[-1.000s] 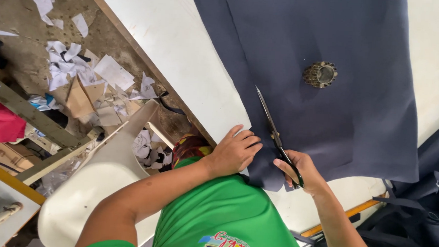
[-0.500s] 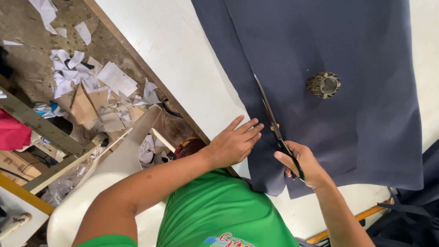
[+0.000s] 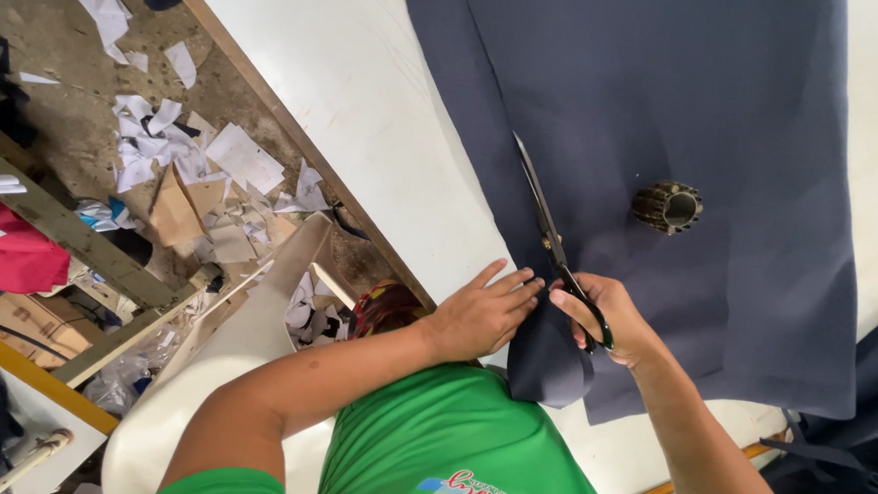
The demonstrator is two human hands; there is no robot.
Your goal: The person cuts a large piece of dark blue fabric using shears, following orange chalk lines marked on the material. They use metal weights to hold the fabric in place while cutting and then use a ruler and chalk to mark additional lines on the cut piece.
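Gripping the black looped handles of long steel scissors point(image 3: 559, 255), the right hand point(image 3: 610, 321) is closed around them, with the slim pointed blades running away from the grip across a sheet of dark navy fabric point(image 3: 667, 109). The cloth is smooth, matte and finely woven, spread flat over a pale, plain surface point(image 3: 366, 103) and hanging in a soft fold over the near edge just below the grip. Just left of the grip, the left hand point(image 3: 481, 314) is laid flat and open on the fabric edge, fingers spread and pressed down, nothing being held; its fingertips almost meet the right hand. To the right of the blades, well apart from the grip, a short ribbed cylindrical weight point(image 3: 667, 206), hollow at the top, is set on the cloth. A green shirt point(image 3: 448, 448) is seen beneath both arms. Far left of the grip, torn white paper scraps point(image 3: 194, 154) and cardboard pieces are scattered over the rough floor.
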